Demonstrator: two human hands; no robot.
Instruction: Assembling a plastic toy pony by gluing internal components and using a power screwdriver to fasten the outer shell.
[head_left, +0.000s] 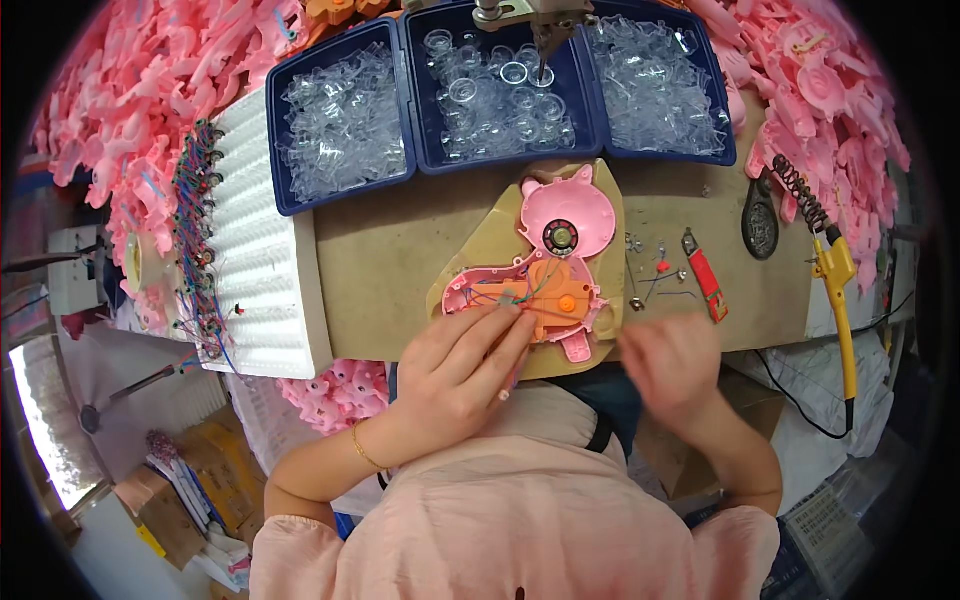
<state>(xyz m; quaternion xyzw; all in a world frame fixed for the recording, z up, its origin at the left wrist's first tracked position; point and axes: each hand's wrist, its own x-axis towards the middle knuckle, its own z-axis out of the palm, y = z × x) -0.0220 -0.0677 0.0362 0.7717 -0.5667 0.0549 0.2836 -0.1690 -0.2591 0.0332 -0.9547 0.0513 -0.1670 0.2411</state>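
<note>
A pink plastic toy shell half (569, 208) lies open on a shaped tan board (497, 232). A round speaker-like part (560, 238) sits in its upper section. Lower down, an orange mechanism (553, 290) with thin coloured wires fills the body. My left hand (465, 365) is closed over the shell's near left edge, fingers together and fingertips on the wires; the thumb is mostly hidden. To the right of the shell, my right hand (672, 365) hovers near the table's front edge, apart from the toy. Its fingers look curled but are smeared by motion.
Blue bins (424, 160) of clear plastic parts line the back, below a metal machine head (540, 20). Right lie a red cutter (706, 280), small screws and wires, a black oval object (760, 222) and a yellow soldering iron (838, 285). White foam (265, 230) and wired parts (197, 240) stand left.
</note>
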